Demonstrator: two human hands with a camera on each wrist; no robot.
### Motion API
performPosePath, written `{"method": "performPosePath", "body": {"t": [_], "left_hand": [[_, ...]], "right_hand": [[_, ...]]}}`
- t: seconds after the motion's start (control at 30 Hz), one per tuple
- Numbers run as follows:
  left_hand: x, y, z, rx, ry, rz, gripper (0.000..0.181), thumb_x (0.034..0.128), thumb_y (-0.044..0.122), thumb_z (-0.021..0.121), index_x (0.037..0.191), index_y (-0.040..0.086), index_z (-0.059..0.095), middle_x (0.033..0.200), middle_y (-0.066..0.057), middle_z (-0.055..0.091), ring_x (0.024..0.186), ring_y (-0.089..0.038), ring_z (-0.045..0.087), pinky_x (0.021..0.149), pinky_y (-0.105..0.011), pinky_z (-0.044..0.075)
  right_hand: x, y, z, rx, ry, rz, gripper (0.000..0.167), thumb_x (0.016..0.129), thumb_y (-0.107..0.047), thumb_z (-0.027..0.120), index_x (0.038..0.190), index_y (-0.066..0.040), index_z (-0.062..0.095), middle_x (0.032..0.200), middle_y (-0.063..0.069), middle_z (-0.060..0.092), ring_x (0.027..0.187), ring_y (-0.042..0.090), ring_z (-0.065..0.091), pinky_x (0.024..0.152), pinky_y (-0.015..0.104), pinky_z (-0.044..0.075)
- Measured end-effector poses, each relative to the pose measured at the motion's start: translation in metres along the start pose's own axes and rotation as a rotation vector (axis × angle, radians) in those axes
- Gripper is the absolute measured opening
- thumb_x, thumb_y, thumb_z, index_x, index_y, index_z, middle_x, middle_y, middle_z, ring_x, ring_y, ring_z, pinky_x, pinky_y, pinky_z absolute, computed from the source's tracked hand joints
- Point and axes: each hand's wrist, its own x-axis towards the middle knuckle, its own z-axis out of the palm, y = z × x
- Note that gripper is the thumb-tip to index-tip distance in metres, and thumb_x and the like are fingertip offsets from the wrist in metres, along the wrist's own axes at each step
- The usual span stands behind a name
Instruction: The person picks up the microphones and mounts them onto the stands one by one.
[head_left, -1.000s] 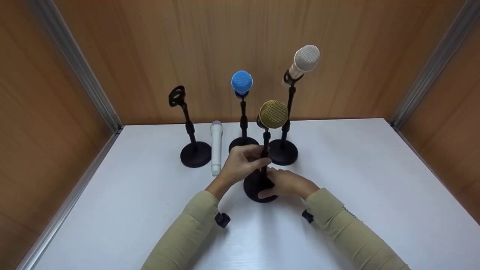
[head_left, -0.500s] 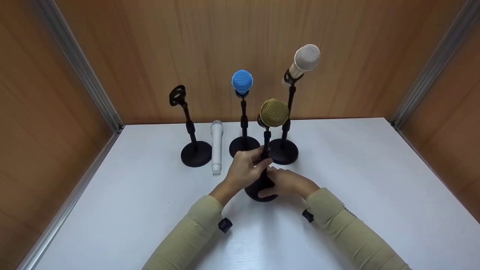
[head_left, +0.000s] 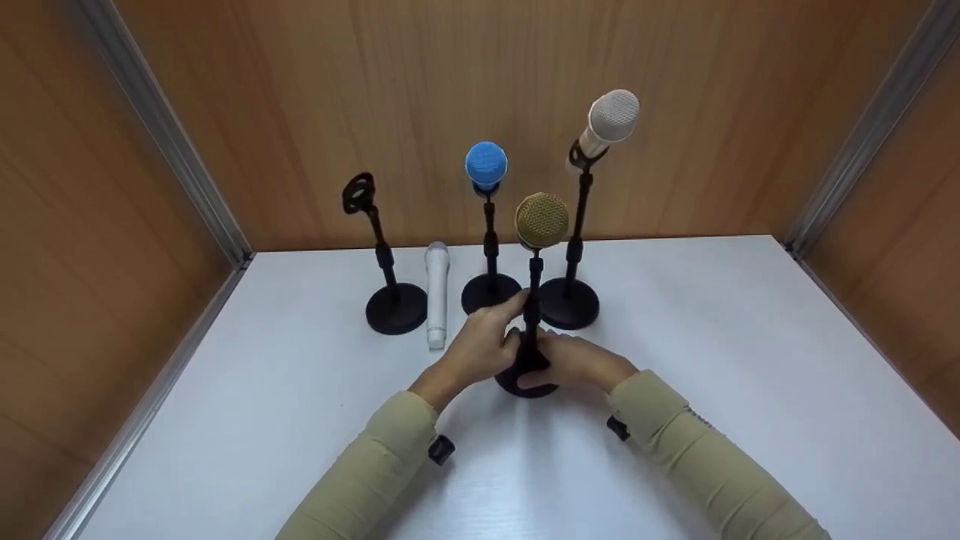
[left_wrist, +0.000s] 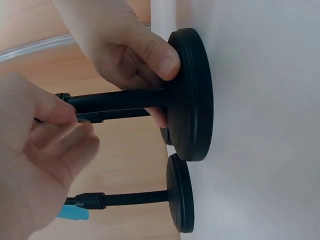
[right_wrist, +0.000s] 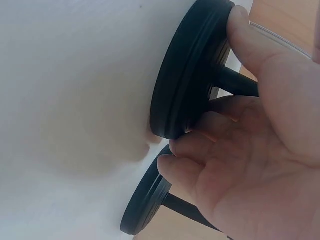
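Note:
A gold-headed microphone (head_left: 542, 220) sits in the clip of a black microphone stand (head_left: 533, 309), upright on the white table. My left hand (head_left: 480, 346) is at the pole's collar; in the left wrist view its thumb and forefinger pinch the pole, the other fingers loosely curled and slightly blurred. Low down, my right hand (head_left: 581, 363) grips the round base (right_wrist: 187, 75). Its thumb lies on the base's upper face, with fingers around the rim and behind the pole. The right wrist view shows those fingertips partly hidden by the base.
Behind stand a blue microphone (head_left: 486, 165) and a white microphone (head_left: 613, 118), each on a black stand. To the left, a stand with a bare clip (head_left: 358, 193) is beside a white microphone lying flat (head_left: 436, 296). Wooden panels (head_left: 480, 67) enclose the table (head_left: 225, 420).
My left hand has shifted around the pole, its thumb drawing back to the near left side. The gold microphone has turned and moved slightly up and left. My right hand keeps holding the base.

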Motion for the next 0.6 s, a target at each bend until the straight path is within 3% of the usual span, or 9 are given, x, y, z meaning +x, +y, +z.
{"method": "performPosePath", "body": {"t": [0.13,0.23,0.33,0.43,0.6], "left_hand": [[-0.009,0.001,-0.003,0.191,-0.139,-0.171,0.055,0.0923,0.002,0.064,0.146,0.002,0.051,0.14,-0.015,0.057,0.118,-0.027,0.062,0.099,-0.039,0.052],[-0.016,0.002,-0.002,0.275,-0.265,-0.246,0.051,0.095,0.016,0.069,0.142,0.002,0.056,0.138,-0.016,0.056,0.116,-0.031,0.062,0.098,-0.043,0.051],[-0.023,0.003,0.002,0.329,-0.376,-0.254,0.053,0.094,0.023,0.073,0.14,0.003,0.058,0.136,-0.017,0.056,0.12,-0.032,0.06,0.102,-0.043,0.049],[-0.026,0.005,0.008,0.38,-0.448,-0.238,0.057,0.0908,0.029,0.078,0.139,0.004,0.058,0.135,-0.017,0.055,0.12,-0.033,0.058,0.101,-0.043,0.05],[-0.022,0.007,0.015,0.485,-0.449,-0.202,0.054,0.0869,0.03,0.081,0.131,0.005,0.062,0.132,-0.018,0.057,0.115,-0.035,0.06,0.095,-0.044,0.054]], "right_hand": [[-0.004,0.002,-0.009,-0.044,-0.079,0.019,0.073,0.092,-0.033,0.076,0.152,-0.008,0.043,0.146,0.011,0.053,0.124,0.026,0.055,0.109,0.046,0.04],[-0.011,0.002,-0.015,-0.158,-0.077,0.036,0.07,0.089,-0.029,0.079,0.147,-0.004,0.049,0.134,0.014,0.061,0.115,0.029,0.06,0.103,0.047,0.045],[-0.017,0.001,-0.015,-0.252,-0.027,0.037,0.055,0.087,-0.028,0.082,0.132,-0.004,0.062,0.113,0.013,0.069,0.103,0.029,0.064,0.095,0.047,0.05],[-0.022,-0.003,-0.012,-0.319,0.023,0.02,0.044,0.084,-0.03,0.084,0.116,-0.004,0.069,0.1,0.011,0.07,0.093,0.03,0.066,0.087,0.047,0.053],[-0.023,-0.007,-0.012,-0.388,0.084,-0.001,0.042,0.083,-0.031,0.086,0.111,-0.005,0.07,0.101,0.014,0.07,0.095,0.033,0.067,0.086,0.047,0.054]]}}
